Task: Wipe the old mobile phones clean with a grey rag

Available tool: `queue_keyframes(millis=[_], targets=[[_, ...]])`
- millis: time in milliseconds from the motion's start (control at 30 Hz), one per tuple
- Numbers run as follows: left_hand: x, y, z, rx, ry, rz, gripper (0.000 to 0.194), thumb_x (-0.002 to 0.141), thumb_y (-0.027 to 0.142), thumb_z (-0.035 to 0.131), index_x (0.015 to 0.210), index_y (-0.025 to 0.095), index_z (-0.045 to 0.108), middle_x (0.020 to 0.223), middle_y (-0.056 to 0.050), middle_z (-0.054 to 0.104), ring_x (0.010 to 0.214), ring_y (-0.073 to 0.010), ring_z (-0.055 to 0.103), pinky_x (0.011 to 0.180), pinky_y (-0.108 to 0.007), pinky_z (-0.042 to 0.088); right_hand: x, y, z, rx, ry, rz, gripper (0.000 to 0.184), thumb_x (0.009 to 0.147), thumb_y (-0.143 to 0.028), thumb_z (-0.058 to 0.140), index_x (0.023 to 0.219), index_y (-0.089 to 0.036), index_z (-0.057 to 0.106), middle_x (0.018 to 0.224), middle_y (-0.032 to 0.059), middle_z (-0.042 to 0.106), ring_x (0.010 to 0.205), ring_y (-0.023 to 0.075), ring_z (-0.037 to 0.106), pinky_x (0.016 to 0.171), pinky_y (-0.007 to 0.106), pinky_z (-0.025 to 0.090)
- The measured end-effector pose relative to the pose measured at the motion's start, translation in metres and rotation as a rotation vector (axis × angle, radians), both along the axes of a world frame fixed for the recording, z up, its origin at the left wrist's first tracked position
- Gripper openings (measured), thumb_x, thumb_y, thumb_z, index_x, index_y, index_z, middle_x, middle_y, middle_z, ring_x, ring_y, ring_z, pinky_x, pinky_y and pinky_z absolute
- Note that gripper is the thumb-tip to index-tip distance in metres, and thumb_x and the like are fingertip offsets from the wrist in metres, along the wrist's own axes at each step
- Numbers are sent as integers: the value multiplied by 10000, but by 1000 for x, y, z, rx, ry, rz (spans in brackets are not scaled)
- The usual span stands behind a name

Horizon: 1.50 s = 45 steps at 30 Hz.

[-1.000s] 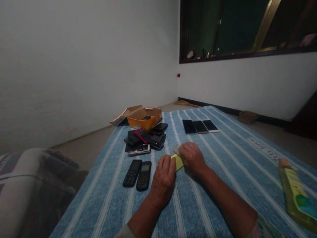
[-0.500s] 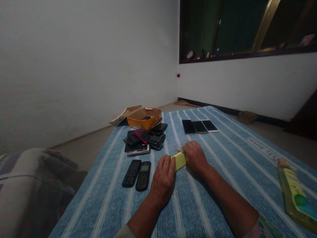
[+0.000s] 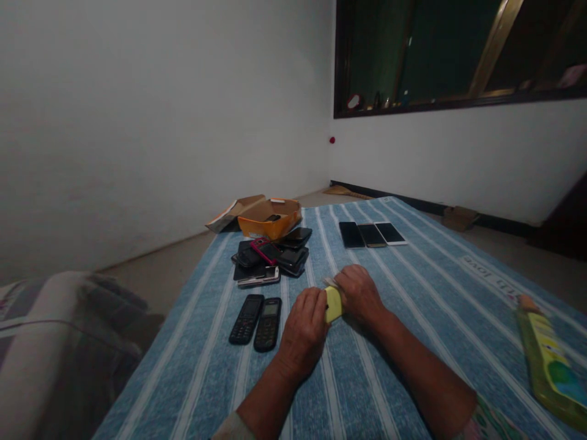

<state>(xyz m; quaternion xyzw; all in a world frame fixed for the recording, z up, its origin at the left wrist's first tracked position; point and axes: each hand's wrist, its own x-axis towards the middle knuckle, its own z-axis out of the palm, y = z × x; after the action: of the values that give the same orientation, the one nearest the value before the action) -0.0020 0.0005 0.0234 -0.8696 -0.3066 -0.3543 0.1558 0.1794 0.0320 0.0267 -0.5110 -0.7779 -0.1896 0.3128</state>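
Note:
My left hand (image 3: 305, 327) is closed on the left end of a yellow-green mobile phone (image 3: 334, 304), whose plain face shows a dark spot near my fingers. My right hand (image 3: 360, 294) is closed at the phone's other end, on a thin pale cloth or tissue (image 3: 330, 282) that pokes out beyond the fingers. Most of this cloth is hidden by the hand. Left of my left hand, two black keypad phones (image 3: 246, 319) lie side by side on the striped blue cloth (image 3: 206, 373).
Several phones lie in a loose pile (image 3: 270, 256) before an open orange box (image 3: 263, 227). Three flat smartphones (image 3: 373, 234) form a row at the far right. A bottle of yellow liquid (image 3: 550, 366) lies near the right edge. Grey-white fabric (image 3: 55, 348) is at left.
The yellow-green phone has been turned in my hands, and less of its face shows between them. A dark spot now appears on it. The view has shifted slightly.

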Motion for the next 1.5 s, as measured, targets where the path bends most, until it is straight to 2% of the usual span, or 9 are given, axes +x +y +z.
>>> queue_keyframes(millis=[133, 267, 533, 767, 967, 1100, 1300, 1400, 1500], targets=[[-4, 1, 0, -61, 42, -1, 493, 796, 92, 568, 1274, 80, 448, 1210, -213, 569, 1146, -341, 525, 961, -519, 518, 3, 1, -3, -88, 57, 14, 185, 854, -75, 525, 745, -176, 635, 768, 63, 582, 789, 211, 467, 759, 313, 324], [-5, 1, 1, -103, 48, -35, 454, 786, 166, 613, 1214, 107, 473, 1170, -205, 580, 1097, -340, 548, 929, -527, 527, 11, 4, -4, -267, 202, -30, 219, 800, -24, 506, 755, -175, 658, 799, 67, 601, 829, 207, 492, 782, 302, 337], [1, -6, 5, -133, -21, -84, 384, 772, 175, 616, 1130, 109, 493, 1072, -185, 593, 1024, -318, 551, 886, -495, 538, 37, 16, -5, -395, 429, -168, 248, 711, -28, 450, 670, -173, 648, 732, 39, 627, 730, 167, 554, 676, 252, 373], [3, -5, 2, -112, -65, -92, 355, 794, 204, 624, 1113, 119, 494, 1041, -169, 600, 989, -305, 554, 873, -481, 538, 45, 16, 1, -506, 573, -254, 241, 708, -66, 465, 671, -166, 681, 631, 16, 644, 600, 146, 559, 552, 232, 325], [3, -1, 1, -170, -116, 3, 214, 797, 258, 653, 952, 164, 541, 898, -109, 617, 860, -275, 574, 759, -424, 544, 47, 11, 6, -576, 549, -324, 215, 701, -58, 507, 550, -169, 611, 542, 1, 563, 554, 127, 490, 526, 243, 256], [3, -1, -1, -203, -75, 107, 154, 840, 300, 634, 871, 167, 565, 818, -82, 626, 788, -251, 571, 705, -385, 525, 45, 9, 8, -581, 519, -337, 207, 697, -64, 533, 547, -172, 626, 559, 12, 584, 560, 128, 475, 540, 256, 254], [6, -4, -1, -240, 10, 233, 228, 934, 374, 536, 881, 167, 614, 764, -65, 658, 726, -223, 601, 670, -346, 494, 41, 10, 15, -494, 518, -350, 234, 770, -112, 490, 648, -168, 682, 615, 34, 624, 600, 156, 535, 555, 256, 306], [7, -5, 1, -231, 54, 236, 274, 986, 351, 431, 899, 176, 623, 714, -56, 652, 691, -218, 602, 658, -341, 476, 32, 7, 15, -425, 489, -311, 280, 785, -82, 433, 721, -170, 691, 675, 41, 630, 657, 169, 559, 601, 254, 355], [9, -5, 2, -277, 18, 197, 337, 1012, 331, 338, 872, 188, 610, 739, -58, 656, 719, -218, 608, 685, -342, 479, 19, 4, 10, -364, 447, -268, 343, 779, -49, 413, 899, -164, 713, 812, 72, 656, 755, 192, 586, 682, 262, 407]])
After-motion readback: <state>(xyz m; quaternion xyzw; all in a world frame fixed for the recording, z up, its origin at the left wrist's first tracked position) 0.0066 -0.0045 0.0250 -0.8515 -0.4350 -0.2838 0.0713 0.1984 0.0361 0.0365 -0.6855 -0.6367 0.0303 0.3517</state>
